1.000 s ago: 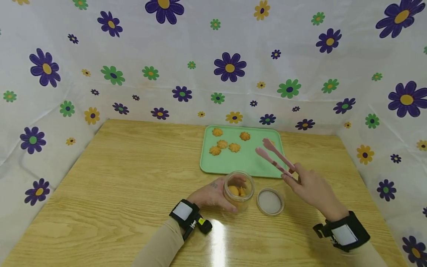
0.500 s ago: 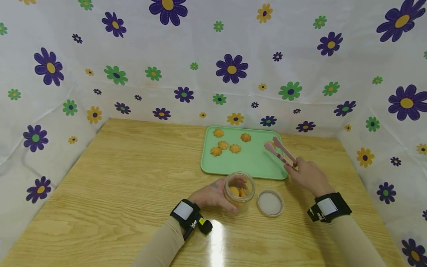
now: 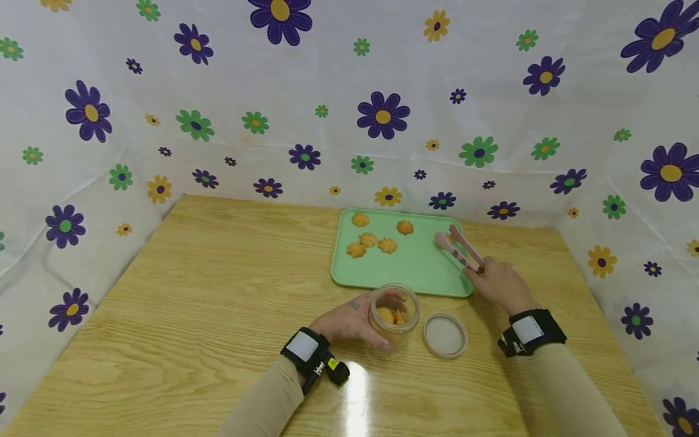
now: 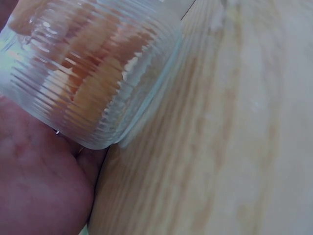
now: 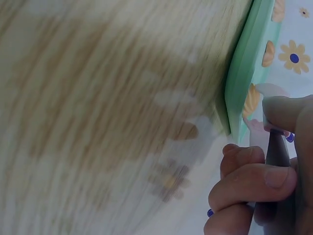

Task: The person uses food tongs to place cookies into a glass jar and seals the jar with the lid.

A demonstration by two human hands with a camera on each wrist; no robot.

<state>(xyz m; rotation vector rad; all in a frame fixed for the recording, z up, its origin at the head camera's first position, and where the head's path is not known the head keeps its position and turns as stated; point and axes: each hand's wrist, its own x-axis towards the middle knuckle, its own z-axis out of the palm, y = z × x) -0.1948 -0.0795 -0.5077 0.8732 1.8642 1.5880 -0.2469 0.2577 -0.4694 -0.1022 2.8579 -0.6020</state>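
My left hand [image 3: 349, 320] grips a clear glass jar [image 3: 395, 329], which stands uncovered with several cookies [image 3: 385, 315] inside. Ribbed glass, with cookies behind it, shows in the left wrist view. In my right hand [image 3: 502, 282] is a pair of pink tongs [image 3: 467, 247], its two arms apart over the right side of a light green tray [image 3: 412, 270]. A cookie [image 5: 251, 100] lies there at the tips of the tongs, mostly hidden by them in the head view. Several flower-shaped cookies [image 3: 388, 245] lie on the left and middle of the tray.
A round lid [image 3: 445, 335] lies on the wooden table [image 3: 229, 291], just right of the jar. Behind the tray and at both sides hangs a white cloth [image 3: 306, 79] with a flower print.
My right hand has moved forward, bringing the tongs from above the tray's right part down around the cookie there. My left hand keeps its hold on the jar.
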